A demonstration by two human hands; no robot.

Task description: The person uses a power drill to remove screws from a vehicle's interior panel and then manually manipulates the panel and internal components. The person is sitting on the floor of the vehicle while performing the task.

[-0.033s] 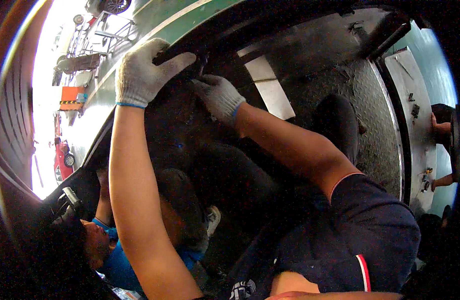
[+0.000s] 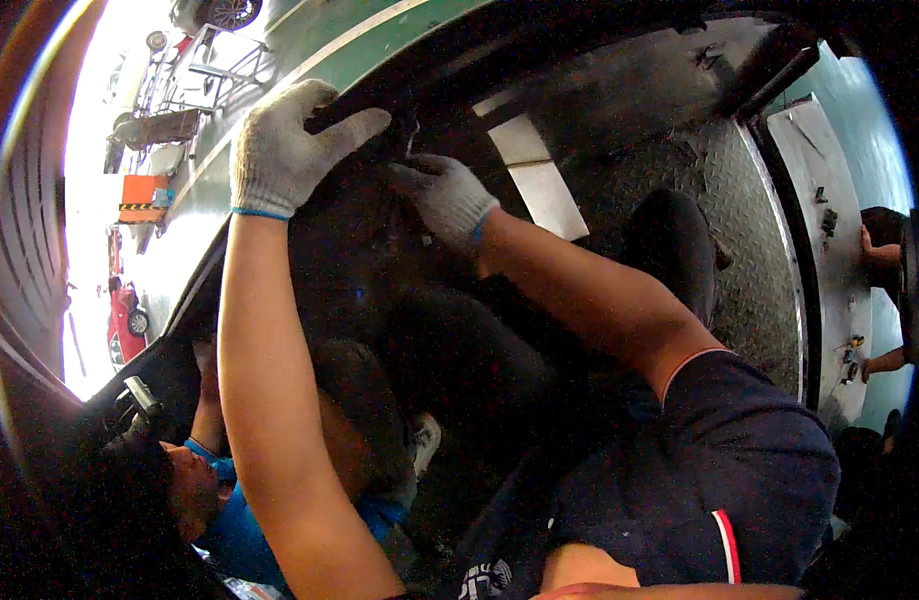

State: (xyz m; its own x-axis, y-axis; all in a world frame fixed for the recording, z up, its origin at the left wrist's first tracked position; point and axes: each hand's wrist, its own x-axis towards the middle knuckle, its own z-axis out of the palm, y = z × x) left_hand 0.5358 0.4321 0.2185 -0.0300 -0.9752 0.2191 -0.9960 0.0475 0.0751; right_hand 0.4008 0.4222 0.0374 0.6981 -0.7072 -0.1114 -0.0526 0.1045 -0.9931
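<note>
Green floor (image 2: 370, 38) shows at upper left beyond a dark panel (image 2: 460, 55). At upper centre, a slim pale piece (image 2: 414, 138) lies just above your right hand (image 2: 445, 190), the nearer of 2, its long axis roughly upright. Your left hand (image 2: 290, 150) has its thumb spread at the panel's edge; neither hand's grip can be told.

Left hand (image 2: 286, 147) gloved, thumb spread, right hand (image 2: 446, 195) near it, fingers bent

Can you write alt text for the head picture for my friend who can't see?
A white-gloved person has the left grip at a dark curved edge, the right grip close by. Someone in blue shows at lower left, below a red car.
</note>
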